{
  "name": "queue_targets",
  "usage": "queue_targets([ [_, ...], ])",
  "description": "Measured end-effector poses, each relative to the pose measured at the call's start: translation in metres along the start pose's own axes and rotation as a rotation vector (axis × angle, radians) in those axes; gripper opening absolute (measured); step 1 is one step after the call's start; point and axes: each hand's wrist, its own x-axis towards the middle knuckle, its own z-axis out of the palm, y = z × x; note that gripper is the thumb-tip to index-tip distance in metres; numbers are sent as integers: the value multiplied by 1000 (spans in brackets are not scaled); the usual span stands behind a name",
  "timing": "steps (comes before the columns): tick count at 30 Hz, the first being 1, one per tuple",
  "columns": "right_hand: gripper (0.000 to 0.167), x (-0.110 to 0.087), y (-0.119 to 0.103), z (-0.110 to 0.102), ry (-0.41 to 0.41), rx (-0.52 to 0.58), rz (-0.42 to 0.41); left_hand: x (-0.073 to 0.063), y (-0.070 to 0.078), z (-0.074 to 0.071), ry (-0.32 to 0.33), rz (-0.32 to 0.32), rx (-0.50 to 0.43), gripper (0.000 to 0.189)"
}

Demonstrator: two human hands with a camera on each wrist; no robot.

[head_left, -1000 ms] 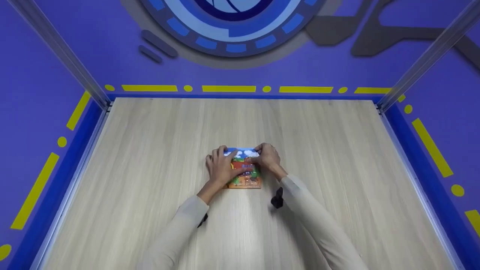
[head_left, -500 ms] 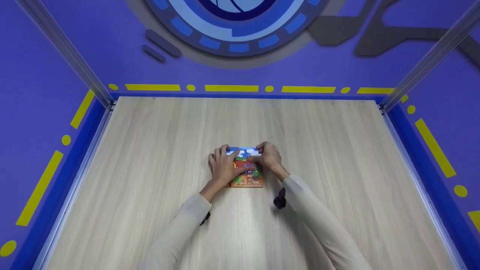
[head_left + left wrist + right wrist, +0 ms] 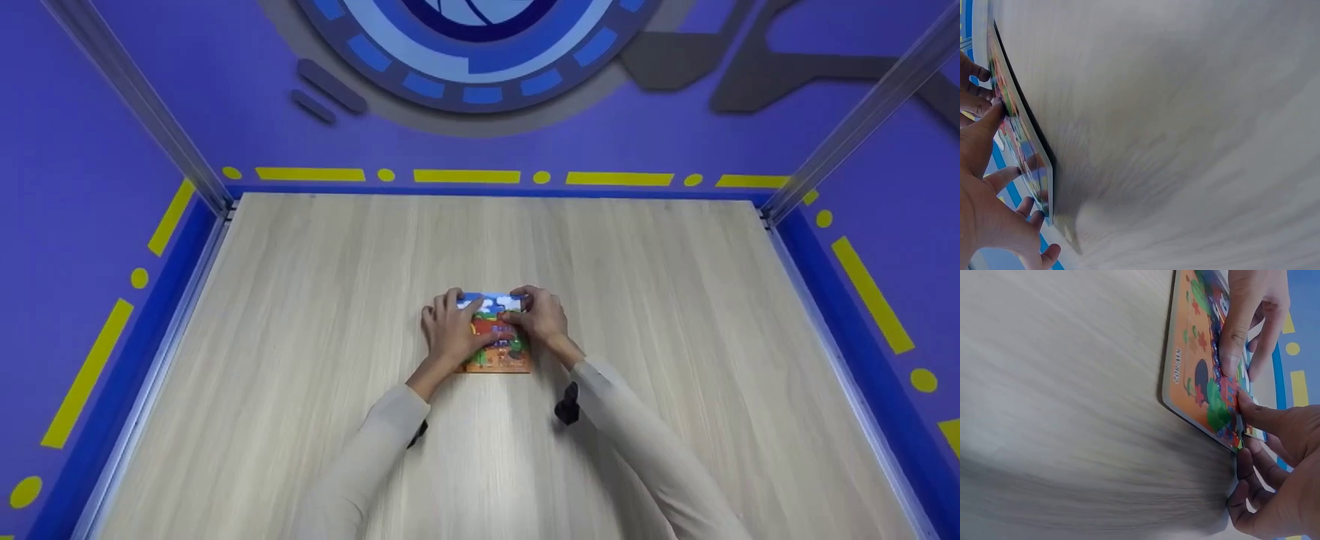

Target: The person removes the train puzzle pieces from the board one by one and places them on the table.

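A colourful jigsaw puzzle board [image 3: 495,366] lies on the table, with blue sky and clouds at its far side and an orange near edge. My left hand [image 3: 452,330] spreads over its left half, the thumb pressing on the picture and the other fingers around the far left part. At the upper right corner my right hand [image 3: 545,316] pinches a puzzle piece [image 3: 1256,433], thumb on top and curled fingers at the edge. A narrow gap shows beside this piece in the right wrist view. In the left wrist view the board [image 3: 1036,152] is seen edge-on.
The wood-grain table [image 3: 315,270] extends on all sides of the board. Blue-purple panels [image 3: 420,150] with yellow marks enclose its back and sides, with metal posts at the rear corners. A black device [image 3: 568,405] hangs below the right wrist.
The head view has shifted slightly, so everything sits a little further right. The right fingers have moved slightly at the board's corner; the left hand keeps its place on the puzzle.
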Motion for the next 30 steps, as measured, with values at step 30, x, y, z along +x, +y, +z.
queue_targets([
  [30,39,-9,54,-79,2,186,43,0,0,-2,-11,4,-74,84],
])
